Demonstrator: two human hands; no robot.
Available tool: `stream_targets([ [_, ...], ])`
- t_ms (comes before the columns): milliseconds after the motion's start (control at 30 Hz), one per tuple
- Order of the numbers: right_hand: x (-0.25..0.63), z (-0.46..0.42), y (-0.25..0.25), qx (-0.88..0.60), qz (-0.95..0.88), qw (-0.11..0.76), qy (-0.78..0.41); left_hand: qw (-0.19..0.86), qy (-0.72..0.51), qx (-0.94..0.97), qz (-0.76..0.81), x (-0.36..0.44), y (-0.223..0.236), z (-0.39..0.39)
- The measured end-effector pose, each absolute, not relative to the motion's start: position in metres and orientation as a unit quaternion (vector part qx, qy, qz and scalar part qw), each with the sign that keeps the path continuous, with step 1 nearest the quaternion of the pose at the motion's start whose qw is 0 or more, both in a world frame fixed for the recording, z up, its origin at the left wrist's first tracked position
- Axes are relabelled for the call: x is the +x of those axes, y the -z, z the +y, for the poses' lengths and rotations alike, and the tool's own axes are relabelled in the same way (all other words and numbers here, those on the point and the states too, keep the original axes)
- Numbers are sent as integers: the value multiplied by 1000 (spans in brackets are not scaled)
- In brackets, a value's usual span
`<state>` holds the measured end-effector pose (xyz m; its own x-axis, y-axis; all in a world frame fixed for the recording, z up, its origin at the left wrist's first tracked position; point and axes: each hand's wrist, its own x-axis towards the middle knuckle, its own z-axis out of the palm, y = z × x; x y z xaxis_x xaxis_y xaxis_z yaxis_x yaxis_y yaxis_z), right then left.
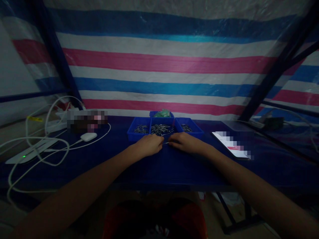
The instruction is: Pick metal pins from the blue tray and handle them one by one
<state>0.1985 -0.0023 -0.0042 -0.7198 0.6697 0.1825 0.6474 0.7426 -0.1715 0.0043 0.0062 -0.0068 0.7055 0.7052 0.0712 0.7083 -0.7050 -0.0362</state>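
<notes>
1. dark blue, flat tabletop [159,172] stretches below a sheet with red, white and blue stripes [159,63].
2. between the fingertips of the left hand [150,144] and the right hand [184,142] lies a thin, silvery, rod-like piece [166,143]. its long axis runs roughly side to side, from one hand to the other; neither hand looks clearly nearer.
3. both hands have their fingers drawn in narrow, seemingly pinching the piece from opposite ends; the exact grip is too small to make out.
4. that piece sits on the person's side of the blue plastic middle bin [151,123], which is heaped with small, shiny metal parts [160,128].
5. beside it, the blue plastic left bin [138,136] and the blue plastic right bin [197,134] hold similar-looking parts. behind, a small blue rear bin [152,114] holds crumpled green, filmy material [162,114].
</notes>
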Motion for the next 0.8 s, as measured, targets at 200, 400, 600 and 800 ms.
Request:
stream_targets([
  [200, 199, -2, 2, -349, -928, 117, -49, 32, 30, -924, -379, 4, 7, 6],
  [400, 199, -2, 3, -346, -929, 119, -48, 32, 28, -922, -384, 5, 7, 6],
  [600, 199, -2, 3, -347, -929, 117, -52, 29, 31, -924, -379, 4, 6, 6],
  [800, 199, -3, 1, -358, -925, 111, -58, 26, 16, -919, -393, 6, 4, 4],
])
